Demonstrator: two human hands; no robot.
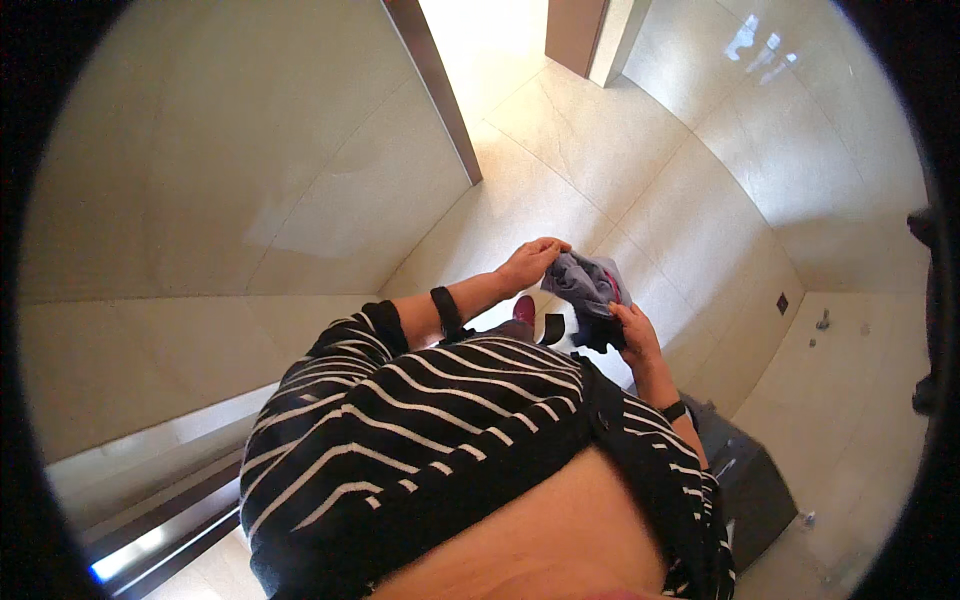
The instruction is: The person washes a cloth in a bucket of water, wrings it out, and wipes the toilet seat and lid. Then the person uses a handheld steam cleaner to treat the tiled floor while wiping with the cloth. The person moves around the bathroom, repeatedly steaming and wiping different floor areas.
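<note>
Between my two hands hangs a crumpled grey cloth garment (pixel 586 281) with a thin red trim. My left hand (pixel 529 262) pinches its upper left edge between thumb and fingers. At the lower right edge, my right hand (pixel 637 330) grips the cloth, with the thumb on top. A dark piece of fabric (pixel 600 330) hangs just below the grey part; whether it belongs to the same garment I cannot tell. Under my left forearm the toe of a red shoe (pixel 524 309) shows on the floor.
Pale tiled walls (pixel 225 187) stand at the left and right. A brown door frame edge (pixel 442 97) borders a bright doorway at the top. A dark grey box-like fixture (pixel 750 480) is at my right side. A small floor drain or plate (pixel 782 303) and a metal wall fitting (pixel 823 320) lie beyond it.
</note>
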